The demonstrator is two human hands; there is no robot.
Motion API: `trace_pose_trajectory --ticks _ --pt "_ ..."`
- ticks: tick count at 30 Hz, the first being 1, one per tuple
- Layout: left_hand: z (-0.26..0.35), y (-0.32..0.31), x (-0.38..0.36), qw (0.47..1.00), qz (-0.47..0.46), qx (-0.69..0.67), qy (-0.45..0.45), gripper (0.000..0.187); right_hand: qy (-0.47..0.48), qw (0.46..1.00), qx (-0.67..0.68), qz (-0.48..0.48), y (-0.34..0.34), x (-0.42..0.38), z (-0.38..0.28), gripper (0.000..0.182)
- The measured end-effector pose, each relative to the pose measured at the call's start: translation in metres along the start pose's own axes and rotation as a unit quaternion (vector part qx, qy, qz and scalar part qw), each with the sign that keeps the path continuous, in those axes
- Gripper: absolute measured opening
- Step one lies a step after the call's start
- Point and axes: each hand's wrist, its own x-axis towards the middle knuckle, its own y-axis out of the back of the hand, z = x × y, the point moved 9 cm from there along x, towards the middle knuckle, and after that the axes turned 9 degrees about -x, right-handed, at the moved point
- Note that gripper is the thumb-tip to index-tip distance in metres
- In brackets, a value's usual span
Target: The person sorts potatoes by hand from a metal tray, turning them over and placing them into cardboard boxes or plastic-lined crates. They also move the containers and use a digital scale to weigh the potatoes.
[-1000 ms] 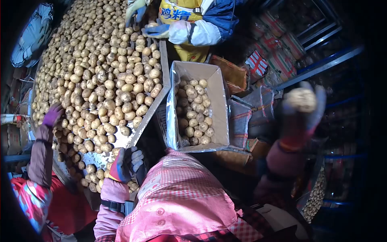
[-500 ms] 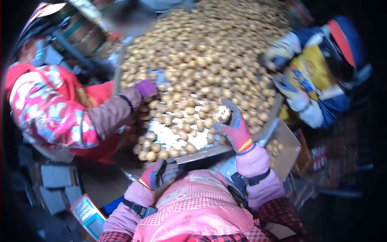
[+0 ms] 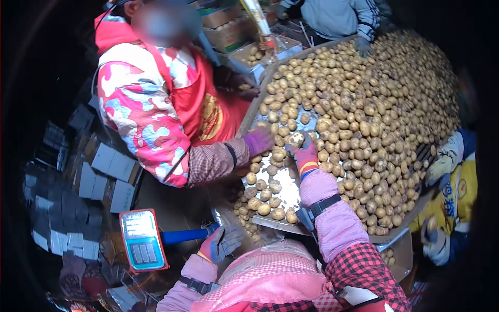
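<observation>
My right hand [image 3: 304, 155], in a red and grey glove, is closed round a patchy potato [image 3: 296, 139] above the near left part of the sorting table [image 3: 285, 184]. Around it lie many loose potatoes [image 3: 358, 127]. My left hand [image 3: 223, 243], in a similar glove, hangs low near the table's front left corner, its fingers apart and nothing in them. A co-worker's purple-gloved hand [image 3: 258, 141] is just left of my right hand, over the table edge.
A co-worker in a red apron [image 3: 208, 112] stands at the left. Others work at the far side [image 3: 338, 18] and right [image 3: 452, 197]. A scale [image 3: 143, 240] with a blue arm stands lower left, near stacked cartons [image 3: 112, 164]. A box [image 3: 403, 257] sits at the right front.
The view has turned left, bringing the scale and cartons further in. My right hand, still holding the patchy potato, is now close to the co-worker's purple glove. My left hand remains low.
</observation>
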Motion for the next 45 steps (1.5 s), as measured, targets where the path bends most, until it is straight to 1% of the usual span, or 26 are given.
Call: trace_pose_trajectory --ticks 5,8,9,10,12,13,15,17,19,20,21,22,24,25,27,29,30,31,33,36,37,39,40,41,43,45 --pt "0.008 0.016 0.008 1.0 0.022 -0.009 -0.005 0.054 -0.05 0.998 0.023 -0.028 -0.021 0.009 0.015 0.076" --pt "0.01 0.014 0.019 0.999 0.034 -0.005 0.003 0.052 0.055 0.998 -0.007 0.01 -0.013 0.021 0.024 0.072" --pt "0.009 0.013 0.015 0.999 0.05 0.008 -0.001 0.052 0.129 0.987 -0.093 0.025 -0.007 0.012 0.007 0.07" --pt "0.009 0.008 0.015 0.999 0.033 0.002 -0.006 0.052 0.045 0.999 0.013 -0.021 -0.008 0.003 0.023 0.066" --pt "0.003 -0.011 0.018 0.999 -0.007 -0.003 0.035 0.052 0.082 0.978 -0.19 0.041 0.019 -0.033 -0.008 0.066" --pt "-0.003 -0.008 0.029 0.995 -0.059 -0.017 0.075 0.053 0.055 0.984 -0.172 0.01 0.029 -0.053 -0.015 0.07" --pt "-0.007 -0.041 0.023 0.995 -0.055 0.073 0.044 0.052 0.085 0.996 -0.009 -0.028 0.036 -0.091 0.005 0.075" --pt "-0.024 -0.048 0.025 0.988 -0.057 0.108 0.092 0.053 0.035 0.992 -0.106 -0.053 0.072 -0.147 -0.015 0.078" --pt "-0.043 -0.06 0.036 0.979 -0.078 0.14 0.123 0.054 0.028 0.998 -0.047 -0.041 0.108 -0.18 0.014 0.08" --pt "-0.052 -0.071 0.04 0.972 -0.092 0.173 0.129 0.056 0.01 0.999 -0.05 -0.009 0.133 -0.201 0.02 0.078" --pt "-0.062 -0.081 0.042 0.966 -0.083 0.21 0.125 0.059 0.018 0.994 -0.11 0.018 0.157 -0.225 0.019 0.077" --pt "-0.073 -0.09 0.047 0.959 -0.096 0.221 0.15 0.06 -0.016 0.994 -0.105 0.027 0.176 -0.246 0.029 0.077" --pt "-0.094 -0.1 0.061 0.94 -0.119 0.246 0.204 0.061 -0.012 0.991 -0.115 0.062 0.205 -0.292 0.058 0.079" --pt "-0.106 -0.107 0.064 0.92 -0.142 0.284 0.23 0.063 -0.096 0.959 -0.26 0.065 0.226 -0.326 0.05 0.081" --pt "-0.129 -0.124 0.066 0.897 -0.144 0.336 0.247 0.064 -0.006 0.973 -0.2 0.113 0.26 -0.38 0.026 0.083" --pt "-0.151 -0.137 0.07 0.882 -0.152 0.361 0.264 0.064 -0.057 0.946 -0.134 0.289 0.322 -0.45 0.047 0.077" --pt "-0.16 -0.142 0.074 0.875 -0.157 0.376 0.263 0.065 -0.047 0.921 -0.03 0.386 0.353 -0.489 0.066 0.076" --pt "-0.169 -0.145 0.078 0.867 -0.16 0.384 0.274 0.065 -0.033 0.877 0.073 0.474 0.378 -0.527 0.082 0.075" --pt "-0.182 -0.152 0.085 0.852 -0.18 0.404 0.279 0.064 -0.045 0.787 0.112 0.605 0.407 -0.591 0.078 0.071" --pt "-0.195 -0.165 0.085 0.84 -0.197 0.418 0.285 0.062 -0.144 0.777 0.21 0.575 0.408 -0.639 0.104 0.067" --pt "-0.197 -0.172 0.086 0.835 -0.216 0.426 0.275 0.061 -0.145 0.773 0.212 0.58 0.411 -0.649 0.106 0.067" --pt "-0.199 -0.175 0.09 0.828 -0.218 0.437 0.276 0.061 -0.178 0.824 0.198 0.501 0.411 -0.644 0.098 0.064" --pt "-0.195 -0.175 0.093 0.833 -0.193 0.449 0.261 0.058 -0.172 0.829 0.158 0.508 0.419 -0.648 0.092 0.061" --pt "-0.192 -0.177 0.095 0.837 -0.169 0.46 0.245 0.055 -0.184 0.824 0.173 0.507 0.426 -0.65 0.077 0.057" --pt "-0.19 -0.181 0.096 0.833 -0.171 0.466 0.245 0.052 -0.191 0.823 0.128 0.52 0.465 -0.677 0.085 0.058" --pt "-0.19 -0.178 0.102 0.835 -0.171 0.453 0.26 0.052 -0.198 0.796 0.076 0.567 0.509 -0.706 0.083 0.059"
